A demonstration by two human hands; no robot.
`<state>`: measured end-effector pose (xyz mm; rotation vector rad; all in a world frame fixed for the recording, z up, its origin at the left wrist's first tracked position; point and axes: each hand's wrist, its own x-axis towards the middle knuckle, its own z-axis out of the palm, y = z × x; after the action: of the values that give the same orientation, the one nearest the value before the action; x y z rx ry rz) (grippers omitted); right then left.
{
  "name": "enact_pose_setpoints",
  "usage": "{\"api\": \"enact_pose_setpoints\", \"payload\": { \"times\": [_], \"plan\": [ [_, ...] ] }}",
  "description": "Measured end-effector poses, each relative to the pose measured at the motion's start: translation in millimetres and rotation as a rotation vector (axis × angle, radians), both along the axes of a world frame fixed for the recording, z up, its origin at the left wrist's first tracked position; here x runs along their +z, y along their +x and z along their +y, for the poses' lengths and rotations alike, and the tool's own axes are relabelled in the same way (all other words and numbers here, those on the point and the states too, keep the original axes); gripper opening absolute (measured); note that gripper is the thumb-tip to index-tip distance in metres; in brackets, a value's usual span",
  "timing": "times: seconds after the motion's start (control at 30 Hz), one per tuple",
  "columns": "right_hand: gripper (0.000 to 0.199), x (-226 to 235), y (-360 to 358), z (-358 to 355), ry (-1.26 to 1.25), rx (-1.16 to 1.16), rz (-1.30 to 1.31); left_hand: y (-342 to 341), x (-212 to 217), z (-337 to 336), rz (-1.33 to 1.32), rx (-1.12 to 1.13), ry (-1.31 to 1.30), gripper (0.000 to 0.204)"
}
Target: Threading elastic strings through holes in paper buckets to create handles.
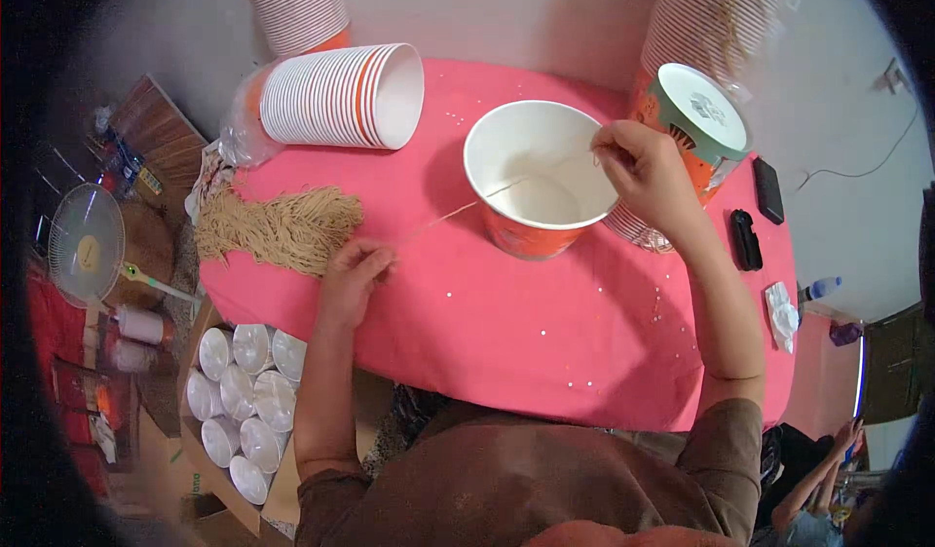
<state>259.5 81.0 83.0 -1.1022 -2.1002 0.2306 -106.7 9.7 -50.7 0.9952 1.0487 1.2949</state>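
A large paper bucket [531, 239], white inside and orange-red outside, stands upright on the pink-covered table, its mouth facing me. One thin beige string [453, 216] stretches from my left hand over the bucket's near-left rim and across its mouth toward my right hand. My left hand [356, 272] is closed in a pinch at the string's left end, beside a bundle of beige strings [282, 226]. Above the bucket's right rim, my right hand [638, 169] is also pinched closed; the string is faint against the white interior there.
Nested paper buckets [331, 99] lie at the far left, with more stacks behind. A closed bucket [703, 109] stands far right. Black objects [746, 239] and a crumpled wrapper [781, 315] line the right edge. A cardboard box of cups [239, 391] sits lower left. Small white bits dot the pink cloth [487, 342].
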Motion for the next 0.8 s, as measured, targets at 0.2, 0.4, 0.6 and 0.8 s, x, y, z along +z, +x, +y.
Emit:
{"api": "enact_pose_setpoints", "payload": {
  "times": [0.2, 0.4, 0.6, 0.8],
  "plan": [
    [0.007, -5.2, -1.1, 2.7, 0.047, 0.004, -0.014, -1.9, 3.8, -11.8, 0.098, 0.114, 0.157, 0.007],
    [0.008, -5.2, -8.4, 0.3, -0.059, -0.019, -0.023, 5.1, 23.3, -17.0, -0.259, 0.166, 0.152, 0.005],
    [0.017, -4.7, -6.1, -3.4, -0.067, 0.079, -0.168, 14.8, 74.8, 3.6, -0.837, -0.080, 0.230, 0.013],
    [0.030, 11.2, -22.2, -23.3, -0.014, 0.203, -0.101, 53.1, 91.7, 25.8, -0.318, -0.366, 0.318, 0.031]
  ]
}}
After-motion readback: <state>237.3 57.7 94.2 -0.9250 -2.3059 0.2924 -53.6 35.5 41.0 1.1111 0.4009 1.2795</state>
